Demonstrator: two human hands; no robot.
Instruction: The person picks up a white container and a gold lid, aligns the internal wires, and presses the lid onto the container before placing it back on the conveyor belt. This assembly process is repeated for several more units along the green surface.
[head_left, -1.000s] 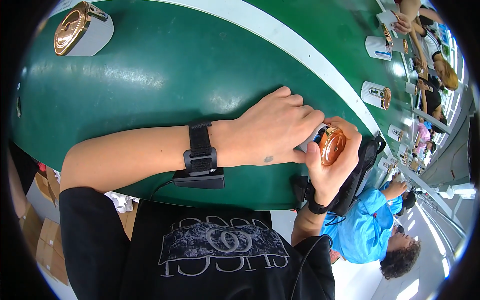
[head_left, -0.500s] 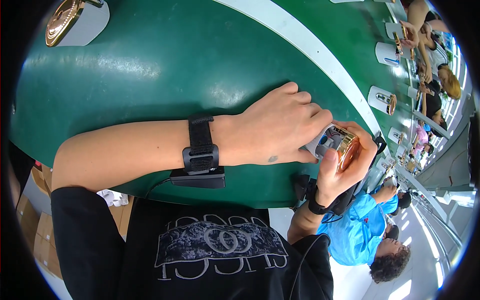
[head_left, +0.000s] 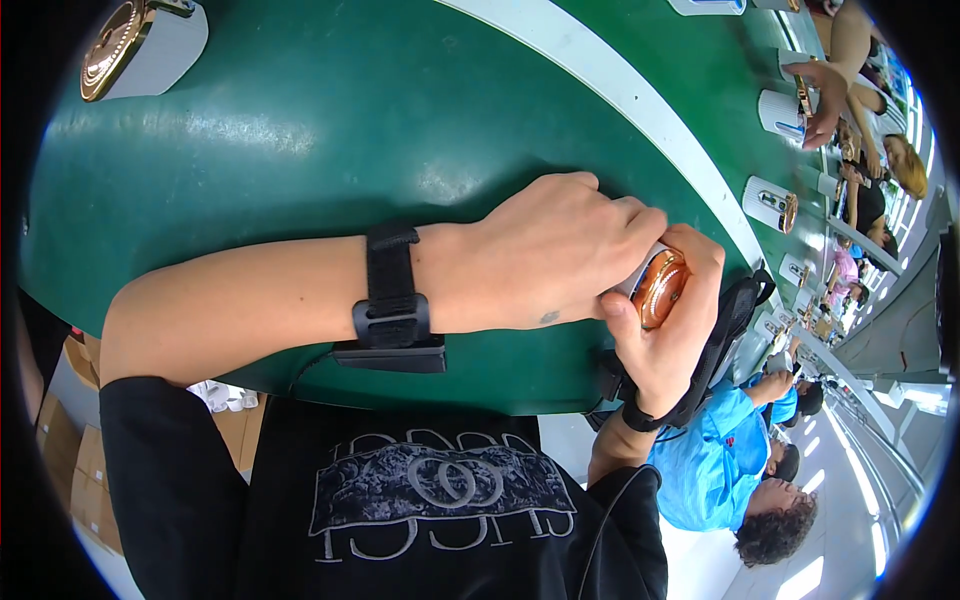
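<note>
Both hands meet around a small white device with a shiny rose-gold end cap (head_left: 662, 290). My right hand (head_left: 668, 355) wraps its fingers round the gold end, the thumb lying along the near side. My left hand (head_left: 560, 250), back upward and fingers curled, closes on the white end, most of which it hides. The cap faces right, and the device's open side is now mostly covered by the fingers.
A similar white and gold device (head_left: 150, 50) stands at the far left of the green table (head_left: 330, 160). Beyond a curved white strip (head_left: 600, 60), more such devices (head_left: 770, 204) stand on a green surface. A person in blue (head_left: 710, 450) sits to the right.
My right hand has shifted slightly left against my left hand, and the gap between the cap and my left fingers has narrowed. The open side with its inner parts has turned out of sight.
</note>
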